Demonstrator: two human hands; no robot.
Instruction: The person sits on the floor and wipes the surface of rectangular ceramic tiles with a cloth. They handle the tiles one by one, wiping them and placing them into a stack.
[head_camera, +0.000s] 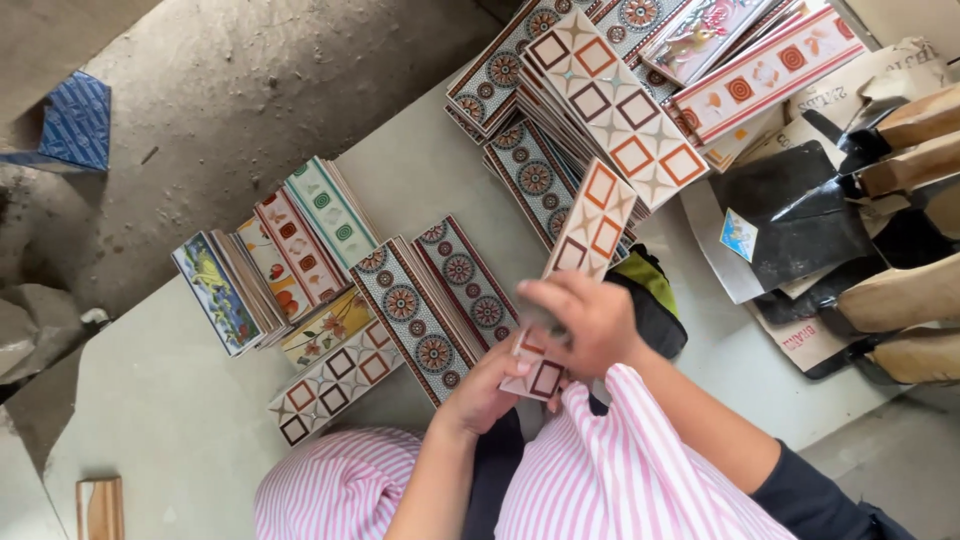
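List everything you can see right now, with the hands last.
Held tile: one, beige with orange and brown squares, in both hands.
Medallion tile stacks: two, dark ringed pattern, centre of table.
Upright tile stacks: several, green, red and picture designs, left of table.
Square-pattern tile: one stack, near left hand.
Far tile pile: mixed patterns, top of table.
Shovel heads: several, black with wooden handles, right.
Table: one, pale grey.
Blue sack: one, floor, top left.
Left hand: grips tile's near end.
Right hand: on tile's face.
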